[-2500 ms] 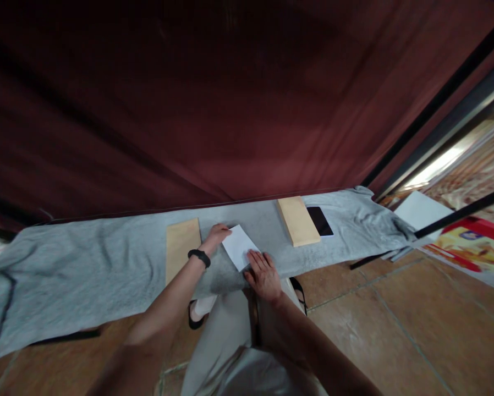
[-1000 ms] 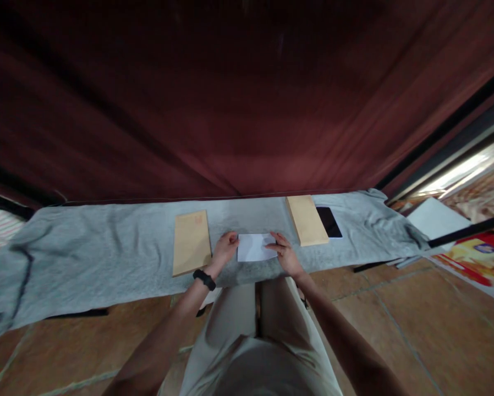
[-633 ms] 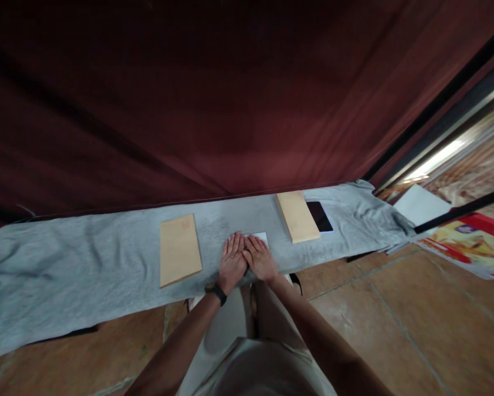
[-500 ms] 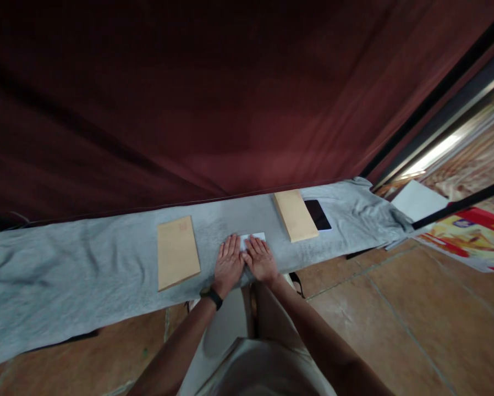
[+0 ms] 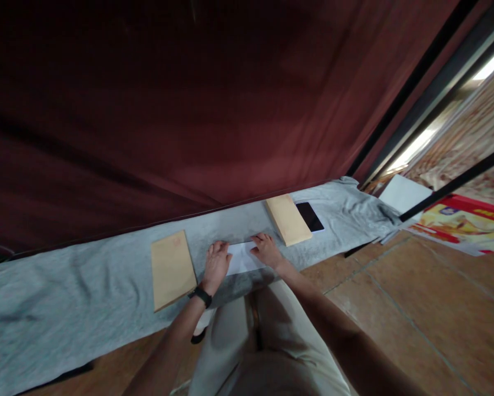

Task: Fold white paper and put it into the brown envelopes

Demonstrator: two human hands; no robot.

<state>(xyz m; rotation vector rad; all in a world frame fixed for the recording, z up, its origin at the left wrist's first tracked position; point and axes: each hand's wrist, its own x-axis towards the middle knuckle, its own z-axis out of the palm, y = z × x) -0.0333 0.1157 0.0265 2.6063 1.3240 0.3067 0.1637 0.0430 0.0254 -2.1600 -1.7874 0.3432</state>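
A white sheet of paper (image 5: 242,260) lies on the grey cloth (image 5: 110,269) in front of me, nearly flat. My left hand (image 5: 217,263) is at its left edge, fingers bent and thumb against the paper. At its upper right corner, my right hand (image 5: 267,251) has fingers and thumb closed on the edge. One brown envelope (image 5: 173,269) rests to the left of my left hand. To the right, a thicker stack of brown envelopes (image 5: 288,220) sits beside a dark-screened phone or tablet (image 5: 310,216).
A dark red curtain (image 5: 214,137) hangs behind the narrow cloth-covered surface. At the right are a black metal bar (image 5: 457,190), a white panel (image 5: 404,193) and a red and yellow printed box (image 5: 461,223). Brown floor tiles (image 5: 379,297) show below.
My hands have moved apart from lying flat side by side on the paper to its two sides. More of the white sheet shows now. The view has shifted slightly.
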